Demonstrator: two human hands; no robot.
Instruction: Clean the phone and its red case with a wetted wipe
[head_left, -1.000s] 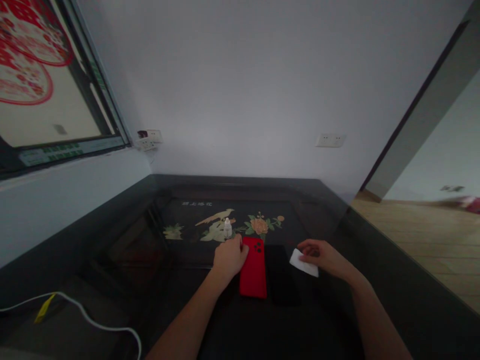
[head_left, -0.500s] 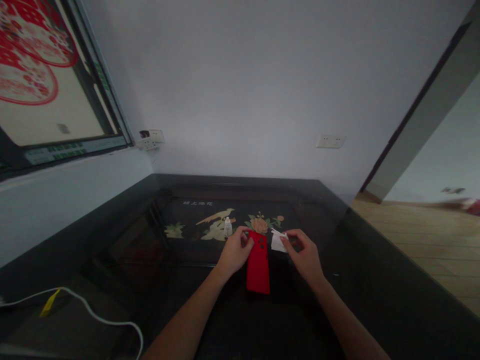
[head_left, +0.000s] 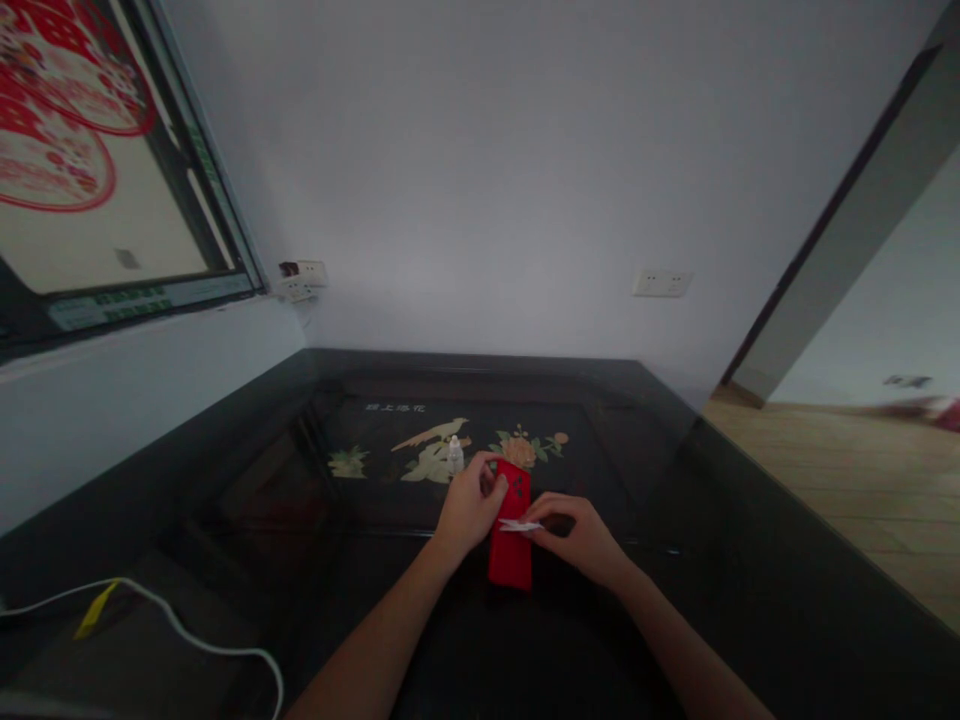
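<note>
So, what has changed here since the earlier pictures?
The right hand moved left, bringing the white wipe over the red phone, which now looks slightly tilted. Nothing was let go. The left hand stays at the phone's upper left edge; the small bottle stayed put.

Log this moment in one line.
left hand: holds red phone; right hand: holds white sheet over phone's back, contact unclear; small bottle: upright

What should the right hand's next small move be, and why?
Probably to press the thin white sheet flat against the red rectangular phone: the right hand pinches it over the phone's back, while the left hand holds the upper end.
</note>
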